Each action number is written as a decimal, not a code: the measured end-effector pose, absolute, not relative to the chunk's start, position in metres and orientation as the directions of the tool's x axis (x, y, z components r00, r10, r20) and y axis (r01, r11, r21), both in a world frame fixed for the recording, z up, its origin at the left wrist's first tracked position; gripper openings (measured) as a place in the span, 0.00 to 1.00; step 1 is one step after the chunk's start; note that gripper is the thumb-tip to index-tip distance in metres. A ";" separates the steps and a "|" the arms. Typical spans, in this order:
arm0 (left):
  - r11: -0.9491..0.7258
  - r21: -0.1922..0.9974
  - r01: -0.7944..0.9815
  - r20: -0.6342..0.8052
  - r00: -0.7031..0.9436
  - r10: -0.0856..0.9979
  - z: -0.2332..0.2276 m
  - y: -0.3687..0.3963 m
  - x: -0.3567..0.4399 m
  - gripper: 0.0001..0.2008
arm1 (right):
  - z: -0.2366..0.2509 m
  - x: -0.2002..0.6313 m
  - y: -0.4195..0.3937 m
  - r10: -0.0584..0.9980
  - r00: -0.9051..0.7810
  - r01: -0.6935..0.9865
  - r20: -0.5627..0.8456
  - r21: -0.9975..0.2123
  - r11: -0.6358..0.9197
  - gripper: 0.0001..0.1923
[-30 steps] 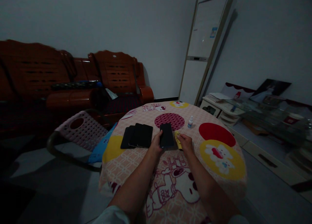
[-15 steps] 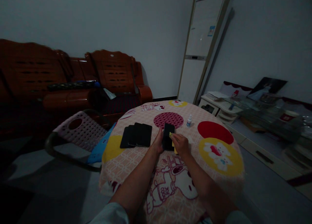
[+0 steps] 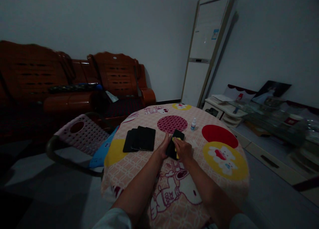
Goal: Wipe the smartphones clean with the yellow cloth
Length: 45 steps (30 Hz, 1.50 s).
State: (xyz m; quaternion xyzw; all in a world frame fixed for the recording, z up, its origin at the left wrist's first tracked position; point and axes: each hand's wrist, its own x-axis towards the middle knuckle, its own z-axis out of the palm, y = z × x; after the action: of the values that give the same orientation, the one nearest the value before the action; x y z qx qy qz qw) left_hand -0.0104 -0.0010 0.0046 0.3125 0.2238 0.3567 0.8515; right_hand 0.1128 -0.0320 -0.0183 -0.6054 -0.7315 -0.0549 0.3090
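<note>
Over the round table, my left hand (image 3: 162, 147) grips the left edge of a black tablet-like device (image 3: 171, 151), thumb pointing up along its side. The device is tilted, with its top leaning to the right. My right hand (image 3: 183, 150) is closed on a yellow cloth (image 3: 177, 142) and presses it against the dark surface; part of the cloth is hidden under the fingers. To the left, several black flat devices (image 3: 146, 138) lie overlapping one another. A small white bottle (image 3: 193, 124) with a blue label stands upright beyond my right hand.
A patterned tablecloth (image 3: 139, 169) covers the table. On the left are a woven chair (image 3: 86, 132) with a blue cushion and wooden sofas (image 3: 117, 73). A tall white air conditioner (image 3: 199, 56) stands behind; a low cabinet (image 3: 264, 156) with a glass top is on the right.
The held device has turned clockwise, its top now leaning right, and come slightly nearer. My right hand has moved a little down with the cloth. The other devices and bottle stay put.
</note>
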 end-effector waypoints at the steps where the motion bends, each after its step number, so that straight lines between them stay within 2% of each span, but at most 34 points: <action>1: 0.541 0.714 -0.445 -0.163 0.646 0.745 0.005 -0.002 -0.009 0.35 | -0.019 0.115 -0.030 0.854 -0.043 0.922 0.519 -0.309 0.235 0.17; 8: 0.509 0.774 -0.377 -0.160 0.661 0.733 0.005 -0.006 -0.007 0.33 | -0.014 0.123 -0.025 0.857 0.134 0.885 0.498 -0.449 0.122 0.18; 15: 0.558 0.745 -0.364 -0.259 0.613 0.746 0.001 -0.003 -0.008 0.35 | -0.017 0.113 -0.035 0.855 -0.082 0.859 0.511 -0.398 0.320 0.16; 19: 0.579 0.752 -0.317 -0.268 0.655 0.707 0.003 -0.005 -0.008 0.36 | -0.017 0.119 -0.029 0.852 0.003 0.884 0.524 -0.400 0.243 0.17; 25: 0.579 0.785 -0.218 -0.267 0.725 0.635 0.006 -0.011 -0.011 0.36 | -0.010 0.130 -0.023 0.822 0.162 0.870 0.547 -0.472 0.142 0.18; 32: 0.574 0.796 -0.190 -0.313 0.683 0.660 0.003 -0.010 -0.011 0.36 | -0.014 0.129 -0.024 0.814 0.082 0.874 0.575 -0.434 0.219 0.19; 45: 0.558 0.774 -0.299 -0.196 0.724 0.661 0.002 -0.011 -0.012 0.33 | -0.005 0.136 -0.026 0.845 0.232 0.810 0.482 -0.577 0.107 0.23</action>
State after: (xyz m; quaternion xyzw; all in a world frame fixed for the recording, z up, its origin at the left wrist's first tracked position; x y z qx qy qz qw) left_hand -0.0124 -0.0111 0.0020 0.3758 0.2406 0.2827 0.8491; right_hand 0.1363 -0.0255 -0.0053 -0.6678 -0.6194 0.0211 0.4123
